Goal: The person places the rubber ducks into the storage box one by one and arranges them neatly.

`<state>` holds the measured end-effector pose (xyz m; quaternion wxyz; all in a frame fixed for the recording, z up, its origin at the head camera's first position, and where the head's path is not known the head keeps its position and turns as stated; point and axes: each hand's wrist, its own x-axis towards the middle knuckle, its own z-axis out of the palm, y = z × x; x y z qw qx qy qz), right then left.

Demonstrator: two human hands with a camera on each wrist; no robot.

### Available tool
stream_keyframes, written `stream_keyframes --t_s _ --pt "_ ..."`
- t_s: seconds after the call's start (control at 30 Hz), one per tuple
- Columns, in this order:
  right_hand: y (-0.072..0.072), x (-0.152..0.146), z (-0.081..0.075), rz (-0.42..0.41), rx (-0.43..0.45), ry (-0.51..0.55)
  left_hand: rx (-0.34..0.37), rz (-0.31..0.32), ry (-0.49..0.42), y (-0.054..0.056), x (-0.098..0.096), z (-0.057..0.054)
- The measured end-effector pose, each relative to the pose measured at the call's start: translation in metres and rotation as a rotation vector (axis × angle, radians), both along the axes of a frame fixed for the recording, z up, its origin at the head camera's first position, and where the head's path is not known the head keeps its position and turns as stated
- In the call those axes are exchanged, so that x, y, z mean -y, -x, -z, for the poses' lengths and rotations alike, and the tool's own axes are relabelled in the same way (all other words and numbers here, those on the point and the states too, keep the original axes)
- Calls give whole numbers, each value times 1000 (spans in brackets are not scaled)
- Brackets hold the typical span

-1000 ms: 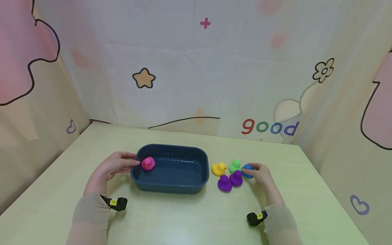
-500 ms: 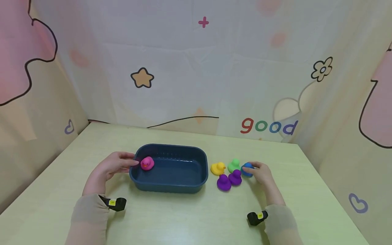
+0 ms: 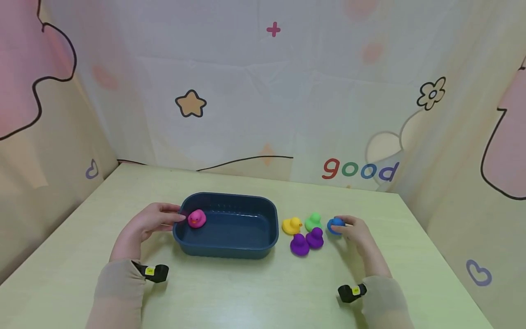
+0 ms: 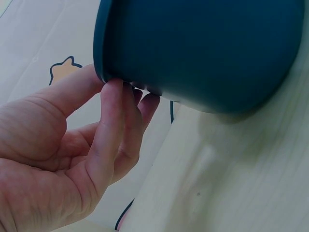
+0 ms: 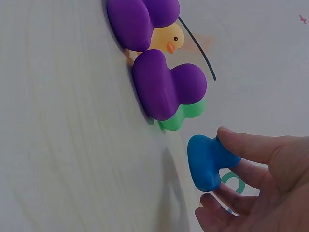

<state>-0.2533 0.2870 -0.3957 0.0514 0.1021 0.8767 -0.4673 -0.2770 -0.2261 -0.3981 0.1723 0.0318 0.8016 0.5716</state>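
Observation:
My right hand pinches a blue rubber duck between thumb and fingers. In the right wrist view the blue duck is held just off the table, its shadow apart from it. At the other side, my left hand grips the left rim of a dark blue plastic basin, thumb at the rim and fingers against the outer wall. A pink rubber duck sits inside the basin near that thumb.
Right of the basin stand a yellow duck, a green duck and two purple ducks, one nearer and one beside it. A printed curtain surrounds the pale table at the back and sides.
The right hand has moved slightly right with the blue duck, opening a gap between it and the green and purple ducks. The left hand stays at the basin's rim.

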Motion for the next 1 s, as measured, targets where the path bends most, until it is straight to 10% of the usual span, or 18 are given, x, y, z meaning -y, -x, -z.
stream_keyframes --t_s 1.0 --pt "-11 -13 -9 -241 93 -85 2 2 12 0 0 0"
